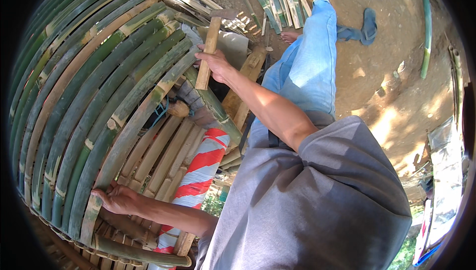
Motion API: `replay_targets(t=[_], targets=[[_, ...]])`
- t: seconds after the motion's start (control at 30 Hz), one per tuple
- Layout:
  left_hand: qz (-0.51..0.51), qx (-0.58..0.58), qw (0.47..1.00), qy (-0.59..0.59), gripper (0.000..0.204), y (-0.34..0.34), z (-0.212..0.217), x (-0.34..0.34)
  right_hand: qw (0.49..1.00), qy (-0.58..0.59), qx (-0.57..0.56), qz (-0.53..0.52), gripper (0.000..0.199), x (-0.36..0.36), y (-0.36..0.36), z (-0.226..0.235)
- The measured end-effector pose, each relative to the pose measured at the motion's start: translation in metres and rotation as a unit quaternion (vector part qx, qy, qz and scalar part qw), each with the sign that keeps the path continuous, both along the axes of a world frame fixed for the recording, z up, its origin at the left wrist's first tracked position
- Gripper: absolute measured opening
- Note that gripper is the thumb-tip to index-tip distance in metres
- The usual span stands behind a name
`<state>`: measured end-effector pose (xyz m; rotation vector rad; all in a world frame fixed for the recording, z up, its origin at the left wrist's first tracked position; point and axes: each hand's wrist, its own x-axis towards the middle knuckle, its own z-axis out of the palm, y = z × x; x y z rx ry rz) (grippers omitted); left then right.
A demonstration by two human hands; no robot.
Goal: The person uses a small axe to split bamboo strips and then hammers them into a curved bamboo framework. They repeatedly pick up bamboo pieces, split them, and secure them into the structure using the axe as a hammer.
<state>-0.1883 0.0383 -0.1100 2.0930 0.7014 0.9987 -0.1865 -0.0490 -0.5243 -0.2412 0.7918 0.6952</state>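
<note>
Right hand (214,62) gripping hammer (210,47)

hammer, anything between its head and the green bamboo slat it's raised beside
Nothing visible. The right hand grips the wooden hammer by its handle, just beside the outermost green bamboo slat, with only open air between. The left hand presses on that slat's lower end, well clear.
</note>
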Motion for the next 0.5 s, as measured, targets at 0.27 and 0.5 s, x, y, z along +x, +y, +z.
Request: replay_targets(t=[0.27, 0.5], targets=[[-0.020, -0.029, 0.999, 0.016, 0.053, 0.013, 0.004, -0.004, 0.997, -0.056, -0.005, 0.045, 0.050, 0.000, -0.003, -0.006], [-0.020, -0.025, 0.999, 0.008, 0.053, 0.017, 0.008, -0.006, 0.994, -0.095, 0.021, 0.054, 0.059, 0.000, -0.009, -0.005]])
